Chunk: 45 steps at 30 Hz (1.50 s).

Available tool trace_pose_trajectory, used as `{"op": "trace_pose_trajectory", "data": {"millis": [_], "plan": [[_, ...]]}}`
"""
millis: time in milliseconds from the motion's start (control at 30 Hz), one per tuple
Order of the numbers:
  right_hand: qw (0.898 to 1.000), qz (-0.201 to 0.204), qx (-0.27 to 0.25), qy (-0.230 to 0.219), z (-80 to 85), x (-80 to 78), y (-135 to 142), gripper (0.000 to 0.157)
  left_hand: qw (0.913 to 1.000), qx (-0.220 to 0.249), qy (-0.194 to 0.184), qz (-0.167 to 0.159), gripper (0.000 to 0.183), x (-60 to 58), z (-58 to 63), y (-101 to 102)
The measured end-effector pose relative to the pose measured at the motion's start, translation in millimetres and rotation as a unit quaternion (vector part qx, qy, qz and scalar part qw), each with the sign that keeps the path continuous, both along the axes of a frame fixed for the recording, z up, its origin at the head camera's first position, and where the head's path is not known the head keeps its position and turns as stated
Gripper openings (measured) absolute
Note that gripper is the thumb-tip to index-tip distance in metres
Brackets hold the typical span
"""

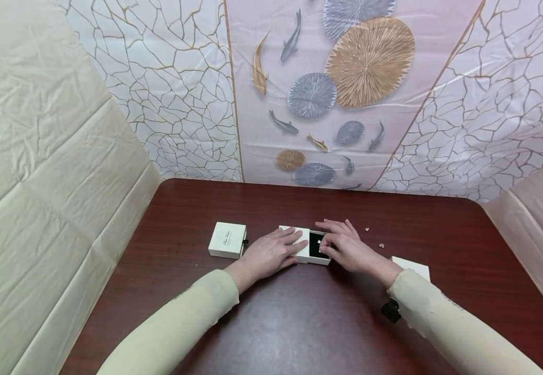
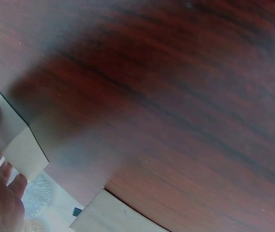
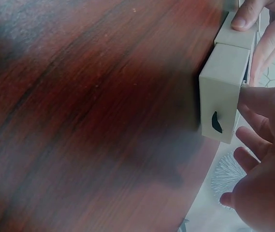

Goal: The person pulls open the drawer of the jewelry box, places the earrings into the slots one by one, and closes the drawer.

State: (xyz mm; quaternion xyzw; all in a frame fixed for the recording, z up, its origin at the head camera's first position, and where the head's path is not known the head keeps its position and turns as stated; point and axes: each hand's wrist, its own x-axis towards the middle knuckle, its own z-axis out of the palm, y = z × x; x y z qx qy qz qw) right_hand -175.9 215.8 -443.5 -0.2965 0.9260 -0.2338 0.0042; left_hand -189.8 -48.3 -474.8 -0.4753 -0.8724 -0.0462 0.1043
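A white jewelry box (image 1: 305,253) lies on the table with its drawer slid out to the right, showing a black insert (image 1: 315,251). My left hand (image 1: 269,254) grips the outer sleeve, thumb on the near side and fingers over the top. In the right wrist view the drawer (image 3: 224,70) has a black pull tab (image 3: 216,123) on its end. Over the insert, my right hand (image 1: 350,251) pinches a small shiny earring (image 3: 244,83) between thumb and fingertip; the fingers largely hide it.
A closed white box (image 1: 226,239) with dark lettering sits to the left. Two tiny shiny pieces (image 1: 381,245) lie to the right on the dark red table (image 1: 290,323). Another white box (image 1: 414,267) is partly under the right sleeve, with a black object (image 1: 391,311) beside that sleeve.
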Motion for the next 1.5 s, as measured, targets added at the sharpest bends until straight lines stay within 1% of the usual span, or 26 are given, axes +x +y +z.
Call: {"op": "trace_pose_trajectory", "data": {"millis": [267, 433, 733, 933, 1200, 1400, 1500], "plan": [[1.000, -0.004, 0.006, 0.003, -1.2, -1.6, -0.1, 0.017, 1.0000, -0.005, 0.000, 0.003, 0.050, -0.1, 0.0, 0.1], [1.000, 0.000, 0.003, 0.008, -3.2, -2.8, -1.0, 0.017, 1.0000, -0.007, 0.000, 0.004, 0.050, 0.0, -1.1, 0.0], [1.000, 0.004, 0.002, 0.007, -4.7, -4.8, -2.6, 0.016, 1.0000, -0.008, -0.001, 0.003, 0.050, 1.9, 0.7, -0.7], [1.000, -0.002, 0.005, 0.005, -2.8, -4.1, -0.8, 0.014, 1.0000, -0.005, 0.003, 0.001, 0.050, 1.7, 1.0, -0.6], [1.000, -0.005, 0.008, 0.006, -5.4, -4.2, 0.4, 0.016, 1.0000, -0.006, 0.007, 0.000, 0.050, 1.9, 1.0, -0.7], [0.999, -0.002, 0.018, 0.031, -6.7, -5.2, -0.8, 0.016, 1.0000, -0.008, 0.001, 0.003, 0.050, 1.9, 1.8, -0.7], [0.998, -0.001, 0.030, 0.048, -6.8, -6.0, -1.7, 0.016, 1.0000, -0.005, 0.006, 0.002, 0.050, 1.6, 1.0, -0.1]]}}
